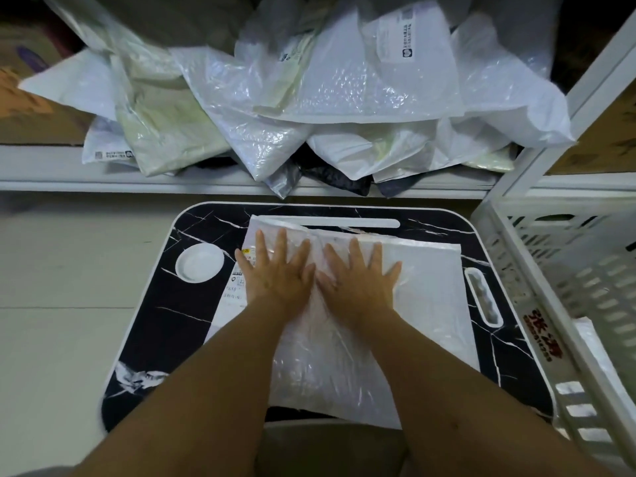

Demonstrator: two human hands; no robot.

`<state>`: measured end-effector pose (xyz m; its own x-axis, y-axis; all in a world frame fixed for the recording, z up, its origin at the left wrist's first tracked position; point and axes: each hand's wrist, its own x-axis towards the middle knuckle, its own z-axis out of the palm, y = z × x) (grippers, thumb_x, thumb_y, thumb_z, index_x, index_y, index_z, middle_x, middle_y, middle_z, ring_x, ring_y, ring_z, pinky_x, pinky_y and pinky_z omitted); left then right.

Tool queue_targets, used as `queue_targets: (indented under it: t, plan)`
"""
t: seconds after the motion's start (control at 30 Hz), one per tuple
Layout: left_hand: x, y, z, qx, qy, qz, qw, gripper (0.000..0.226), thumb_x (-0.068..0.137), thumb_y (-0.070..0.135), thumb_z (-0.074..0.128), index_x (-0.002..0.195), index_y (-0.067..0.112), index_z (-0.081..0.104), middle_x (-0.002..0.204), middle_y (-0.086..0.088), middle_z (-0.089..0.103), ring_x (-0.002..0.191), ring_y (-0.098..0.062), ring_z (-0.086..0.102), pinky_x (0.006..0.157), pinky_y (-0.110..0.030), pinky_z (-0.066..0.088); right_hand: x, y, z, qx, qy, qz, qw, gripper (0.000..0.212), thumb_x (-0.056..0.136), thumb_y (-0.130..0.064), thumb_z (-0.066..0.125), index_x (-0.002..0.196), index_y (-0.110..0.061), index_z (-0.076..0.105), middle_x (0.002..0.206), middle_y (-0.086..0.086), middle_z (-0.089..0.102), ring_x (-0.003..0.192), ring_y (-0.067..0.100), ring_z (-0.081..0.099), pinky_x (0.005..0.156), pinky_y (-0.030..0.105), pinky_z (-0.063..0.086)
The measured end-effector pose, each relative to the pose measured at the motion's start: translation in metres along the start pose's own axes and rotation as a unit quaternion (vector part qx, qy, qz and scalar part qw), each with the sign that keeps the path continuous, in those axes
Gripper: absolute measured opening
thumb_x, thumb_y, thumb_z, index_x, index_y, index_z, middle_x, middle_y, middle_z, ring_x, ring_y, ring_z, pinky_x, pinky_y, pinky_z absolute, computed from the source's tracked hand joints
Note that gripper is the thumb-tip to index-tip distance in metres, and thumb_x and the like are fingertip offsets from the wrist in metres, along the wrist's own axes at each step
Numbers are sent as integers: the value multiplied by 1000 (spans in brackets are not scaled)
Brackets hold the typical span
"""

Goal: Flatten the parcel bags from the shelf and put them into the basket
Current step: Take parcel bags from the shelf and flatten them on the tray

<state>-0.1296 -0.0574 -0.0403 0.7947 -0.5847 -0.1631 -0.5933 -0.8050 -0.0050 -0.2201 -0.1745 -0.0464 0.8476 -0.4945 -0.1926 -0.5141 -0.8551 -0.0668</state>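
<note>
While both hands' fingers [282, 242] lie spread, parcel bag [423, 280] lies beneath.

White parcel bag [423, 287] lies flat beside the white basket [537, 304].

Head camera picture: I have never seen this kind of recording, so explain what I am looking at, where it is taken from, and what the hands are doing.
There is no machine here. A person wears a camera on the head, so the single picture looks forward and down along both arms. The left hand and right hand lie side by side, fingers spread flat, pressing a white parcel bag onto a small black marbled table. Neither hand grips anything; they only press. A round white dish sits in the table beside the left hand. Beyond the table, a white shelf carries a heap of crumpled bags. A white slotted basket stands on the right.
</note>
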Motion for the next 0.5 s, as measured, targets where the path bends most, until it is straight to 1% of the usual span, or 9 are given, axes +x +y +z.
queue_targets:
  t: [0.07, 0.27, 0.4, 0.5]
  plan:
    - [0, 2, 6, 9, -7, -3, 1000, 56, 95, 58, 0, 147, 45, -14, 159, 0, -20, 144, -38, -20, 110, -68, -1, -3, 1, 7, -9, -20, 12, 1000, 64, 91, -70, 4, 148, -47, -11, 162, 0, -13, 145, 42, -15, 109, 71, 1]
    - [0, 1, 11, -20, -8, -14, 1000, 62, 92, 65, 7, 149, 44, -8, 159, -3, -18, 144, -37, -18, 109, -69, 6, -3, 0, 8, -12, -15, 17, 1000, 65, 90, -71, 3, 148, -47, -12, 162, 1, -14, 145, 41, -15, 110, 70, 1]
    - [-2, 2, 14, -10, -6, -29, 999, 79, 85, 75, 6, 150, 33, -12, 159, -8, -19, 145, -36, -18, 109, -68, 8, -3, 0, 11, -5, -23, 18, 1000, 61, 94, -64, 1, 150, -43, -11, 162, 1, -14, 147, 35, -15, 110, 69, -2]
    - [-5, 2, 17, -25, 11, -47, 999, 93, 81, 79, 4, 151, 20, -15, 158, -14, -20, 145, -35, -19, 113, -62, 3, -2, 0, 13, 23, -5, 35, 999, 63, 97, -58, 4, 154, -33, -6, 162, 7, -10, 148, 28, -12, 114, 63, -3]
